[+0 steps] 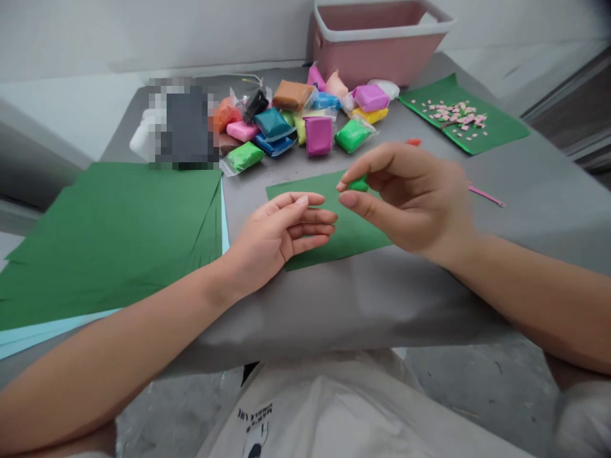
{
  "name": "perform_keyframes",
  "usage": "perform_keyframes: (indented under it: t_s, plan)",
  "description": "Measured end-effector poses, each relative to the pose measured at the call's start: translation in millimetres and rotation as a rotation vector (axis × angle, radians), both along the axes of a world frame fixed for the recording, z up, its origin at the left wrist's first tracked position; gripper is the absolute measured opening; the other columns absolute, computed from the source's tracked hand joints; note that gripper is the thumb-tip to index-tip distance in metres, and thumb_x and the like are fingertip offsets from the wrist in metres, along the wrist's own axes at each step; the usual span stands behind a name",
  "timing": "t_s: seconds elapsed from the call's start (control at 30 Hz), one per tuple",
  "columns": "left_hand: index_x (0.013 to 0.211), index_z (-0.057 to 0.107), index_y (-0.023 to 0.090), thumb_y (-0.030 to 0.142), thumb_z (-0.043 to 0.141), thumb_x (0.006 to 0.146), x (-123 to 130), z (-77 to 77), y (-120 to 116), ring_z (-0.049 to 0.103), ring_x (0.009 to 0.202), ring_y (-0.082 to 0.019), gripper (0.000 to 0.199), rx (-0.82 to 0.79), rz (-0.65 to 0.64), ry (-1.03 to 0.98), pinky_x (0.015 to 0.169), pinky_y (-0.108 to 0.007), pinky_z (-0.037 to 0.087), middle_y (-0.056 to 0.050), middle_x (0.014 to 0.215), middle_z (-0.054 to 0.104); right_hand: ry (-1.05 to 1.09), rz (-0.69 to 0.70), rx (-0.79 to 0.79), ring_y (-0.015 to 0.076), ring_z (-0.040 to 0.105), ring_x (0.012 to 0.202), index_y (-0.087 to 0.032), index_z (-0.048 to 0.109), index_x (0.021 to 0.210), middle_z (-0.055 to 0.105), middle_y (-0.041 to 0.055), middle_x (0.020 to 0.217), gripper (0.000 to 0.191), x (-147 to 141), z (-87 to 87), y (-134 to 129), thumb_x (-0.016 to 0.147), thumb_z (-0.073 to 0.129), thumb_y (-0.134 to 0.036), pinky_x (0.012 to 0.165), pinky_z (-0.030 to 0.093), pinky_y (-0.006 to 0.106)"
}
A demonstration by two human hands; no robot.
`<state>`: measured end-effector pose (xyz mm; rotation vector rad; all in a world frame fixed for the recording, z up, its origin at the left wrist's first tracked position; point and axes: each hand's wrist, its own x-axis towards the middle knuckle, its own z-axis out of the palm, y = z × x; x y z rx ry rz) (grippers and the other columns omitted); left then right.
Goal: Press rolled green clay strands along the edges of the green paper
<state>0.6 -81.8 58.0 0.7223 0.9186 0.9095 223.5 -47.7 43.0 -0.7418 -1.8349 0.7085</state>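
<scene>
Between the thumb and fingers of my right hand is a small lump of bright green modelling clay. My left hand is close by on the left, palm turned partly up and fingers stretched out, with nothing in it. Both hands are above a green sheet of paper lying on the grey table. A pink plastic tool lies to the right, partly hidden behind my right hand. A small red-orange piece lies just beyond that hand.
Several packets of coloured clay lie in a heap at the back. A pink bin stands behind them. Green and light blue sheets are stacked at left. At back right lies a green sheet with a pink blossom tree.
</scene>
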Motion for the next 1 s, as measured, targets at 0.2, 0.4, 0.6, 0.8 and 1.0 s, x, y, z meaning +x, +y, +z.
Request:
perform_keyframes:
  t_s: [0.2, 0.4, 0.6, 0.8, 1.0]
  plan:
    - [0.107, 0.077, 0.020, 0.027, 0.078, 0.109, -2, -2.2, 0, 0.085, 0.100, -0.019, 0.008, 0.043, -0.001, -0.059, 0.095, -0.031, 0.068, -0.005, 0.108, 0.088, -0.107, 0.017, -0.014, 0.0274, 0.088, 0.120, -0.036, 0.080, 0.154, 0.091, 0.0018, 0.126, 0.039, 3, -6.0, -3, 0.116, 0.072, -0.043, 0.112, 0.070, 0.046]
    - [0.107, 0.077, 0.022, 0.030, 0.095, 0.099, -3, -5.8, -1, 0.084, 0.097, -0.015, 0.022, 0.105, -0.021, -0.087, 0.098, -0.029, 0.067, 0.000, 0.102, 0.085, -0.028, 0.146, 0.091, 0.0242, 0.087, 0.120, -0.044, 0.063, 0.171, 0.092, -0.0039, 0.121, 0.077, -2, -11.7, -3, 0.101, 0.088, -0.024, 0.110, 0.070, 0.038]
    - [0.115, 0.078, 0.024, 0.028, 0.107, 0.088, -4, -8.7, -2, 0.086, 0.108, -0.019, 0.040, 0.195, -0.019, -0.023, 0.104, -0.031, 0.067, -0.001, 0.110, 0.089, -0.115, 0.188, 0.067, 0.0285, 0.080, 0.144, -0.045, 0.054, 0.179, 0.087, -0.0008, 0.146, 0.084, -5, -8.9, -3, 0.103, 0.087, -0.034, 0.132, 0.061, 0.049]
    - [0.119, 0.075, 0.025, 0.035, 0.090, 0.107, -3, -7.5, 0, 0.088, 0.111, -0.020, 0.022, 0.165, 0.030, -0.031, 0.103, -0.032, 0.068, -0.002, 0.110, 0.091, 0.015, 0.297, 0.039, 0.0267, 0.071, 0.159, -0.044, 0.047, 0.184, 0.080, 0.0036, 0.160, 0.079, 0, -15.3, 5, 0.113, 0.079, -0.057, 0.140, 0.053, 0.050]
    - [0.120, 0.072, 0.023, 0.048, 0.102, 0.095, -4, -6.7, 0, 0.089, 0.112, -0.024, 0.047, 0.158, 0.006, 0.028, 0.106, -0.037, 0.068, -0.004, 0.108, 0.090, -0.213, 0.157, 0.371, 0.0361, 0.075, 0.154, -0.047, 0.033, 0.190, 0.072, 0.0070, 0.172, 0.104, 0, -13.8, 4, 0.104, 0.084, -0.075, 0.133, 0.062, 0.057]
